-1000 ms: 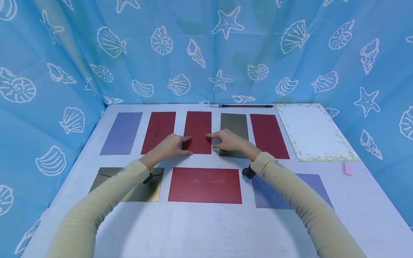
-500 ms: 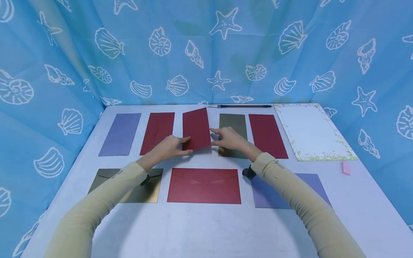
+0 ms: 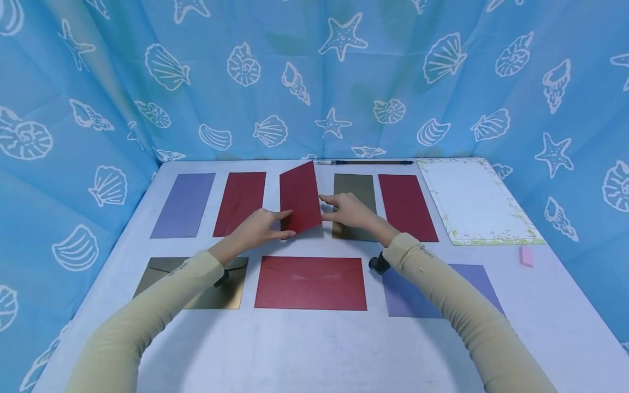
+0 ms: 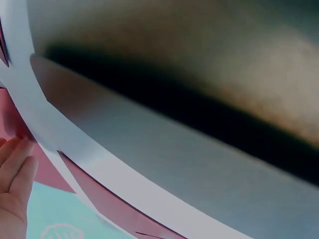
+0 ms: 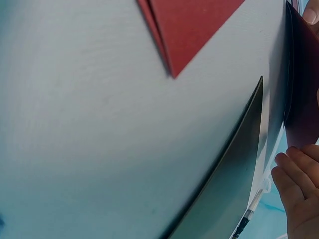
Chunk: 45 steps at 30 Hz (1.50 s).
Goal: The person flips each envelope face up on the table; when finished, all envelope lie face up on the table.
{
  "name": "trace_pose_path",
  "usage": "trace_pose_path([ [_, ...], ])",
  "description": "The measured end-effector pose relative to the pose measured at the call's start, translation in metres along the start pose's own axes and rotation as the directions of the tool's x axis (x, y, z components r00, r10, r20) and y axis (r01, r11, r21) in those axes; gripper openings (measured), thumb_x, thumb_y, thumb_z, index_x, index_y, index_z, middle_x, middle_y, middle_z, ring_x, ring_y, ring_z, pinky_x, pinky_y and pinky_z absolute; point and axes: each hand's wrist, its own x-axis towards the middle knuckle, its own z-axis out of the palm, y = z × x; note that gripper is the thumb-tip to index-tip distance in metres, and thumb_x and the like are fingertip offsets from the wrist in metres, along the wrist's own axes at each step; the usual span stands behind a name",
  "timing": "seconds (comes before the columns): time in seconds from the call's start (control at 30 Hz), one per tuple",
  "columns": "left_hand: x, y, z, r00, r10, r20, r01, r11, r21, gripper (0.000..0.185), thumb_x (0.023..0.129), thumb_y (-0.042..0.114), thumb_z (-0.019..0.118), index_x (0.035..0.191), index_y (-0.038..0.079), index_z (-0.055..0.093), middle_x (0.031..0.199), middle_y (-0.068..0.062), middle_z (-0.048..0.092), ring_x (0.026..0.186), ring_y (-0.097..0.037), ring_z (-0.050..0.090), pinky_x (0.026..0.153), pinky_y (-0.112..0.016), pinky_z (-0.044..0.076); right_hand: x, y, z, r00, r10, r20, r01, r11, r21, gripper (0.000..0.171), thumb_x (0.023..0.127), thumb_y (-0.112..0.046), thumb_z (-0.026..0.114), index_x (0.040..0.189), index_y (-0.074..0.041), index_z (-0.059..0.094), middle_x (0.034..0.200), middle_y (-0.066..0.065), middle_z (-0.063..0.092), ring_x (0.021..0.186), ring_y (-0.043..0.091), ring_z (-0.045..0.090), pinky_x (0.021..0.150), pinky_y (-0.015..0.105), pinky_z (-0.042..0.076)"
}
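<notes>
A dark red envelope (image 3: 300, 199) in the middle of the back row tilts, its right side raised off the white table and its left side lower. My left hand (image 3: 257, 226) holds it by the lower left, the index finger lying over its face and the thumb near the bottom corner. At the raised right edge is my right hand (image 3: 349, 210), index finger and thumb stretched towards the edge. Straight fingers (image 5: 294, 172) of that hand show beside the envelope in the right wrist view. Exact contact of the right fingertips is hard to tell.
Along the back lie a purple envelope (image 3: 183, 205), red envelopes (image 3: 241, 203) (image 3: 408, 207) and an olive-gold one (image 3: 355, 185). In front are gold (image 3: 231, 292), red (image 3: 310, 284) and purple (image 3: 474, 281) envelopes. A brush (image 3: 373, 162), floral paper (image 3: 484, 202) and pink eraser (image 3: 526, 256) lie beyond.
The middle red envelope lay flat a second ago; its right side has since risen and tilts slightly more now. Both hands have stayed almost in place at its two sides.
</notes>
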Motion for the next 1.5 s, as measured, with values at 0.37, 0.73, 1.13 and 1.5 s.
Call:
trace_pose_path([
  [0.37, 0.003, 0.008, 0.004, 1.0, -0.016, 0.002, 0.016, 1.0, -0.011, 0.075, 0.081, 0.045, 0.076, 0.139, 0.005, 0.052, 0.059, 0.001, 0.054, 0.054, -0.011, 0.047, 0.053, -0.022, 0.041, -0.003, 0.002, 0.0, 1.0, 0.002, -0.016, -0.002, 1.0, 0.026, 0.063, 0.091, -0.028, 0.069, 0.145, -0.008, 0.042, 0.127, 0.02, 0.06, 0.118, 0.028, 0.056, 0.09, 0.039, 0.048],
  [0.73, 0.007, 0.016, 0.003, 1.0, -0.013, -0.004, 0.013, 1.0, -0.028, 0.072, 0.084, 0.039, 0.075, 0.142, 0.008, 0.048, 0.068, -0.001, 0.06, 0.057, -0.012, 0.05, 0.054, -0.022, 0.043, -0.006, -0.007, -0.006, 0.995, -0.05, -0.085, 0.055, 0.997, 0.059, 0.062, 0.091, -0.019, 0.068, 0.147, -0.011, 0.041, 0.082, 0.016, 0.061, 0.073, 0.023, 0.049, 0.082, 0.037, 0.045],
  [1.13, 0.008, 0.02, 0.005, 0.997, 0.058, -0.045, -0.061, 0.997, -0.057, 0.07, 0.085, 0.034, 0.075, 0.143, 0.007, 0.047, 0.058, -0.001, 0.052, 0.043, -0.01, 0.031, 0.046, -0.021, 0.035, -0.006, -0.013, -0.008, 0.985, -0.1, -0.14, 0.107, 0.993, 0.043, 0.067, 0.088, -0.022, 0.072, 0.147, -0.015, 0.041, 0.082, 0.016, 0.064, 0.123, 0.033, 0.052, 0.099, 0.045, 0.043],
  [1.5, 0.0, 0.02, -0.002, 0.987, 0.033, -0.156, -0.049, 0.994, -0.099, 0.077, 0.083, 0.037, 0.076, 0.146, 0.009, 0.042, 0.055, -0.001, 0.052, 0.038, -0.011, 0.034, 0.045, -0.023, 0.035, 0.0, -0.022, -0.002, 0.973, -0.16, -0.167, 0.169, 0.985, 0.038, 0.068, 0.087, -0.026, 0.074, 0.146, -0.014, 0.043, 0.142, 0.011, 0.048, 0.126, 0.028, 0.05, 0.1, 0.043, 0.043],
])
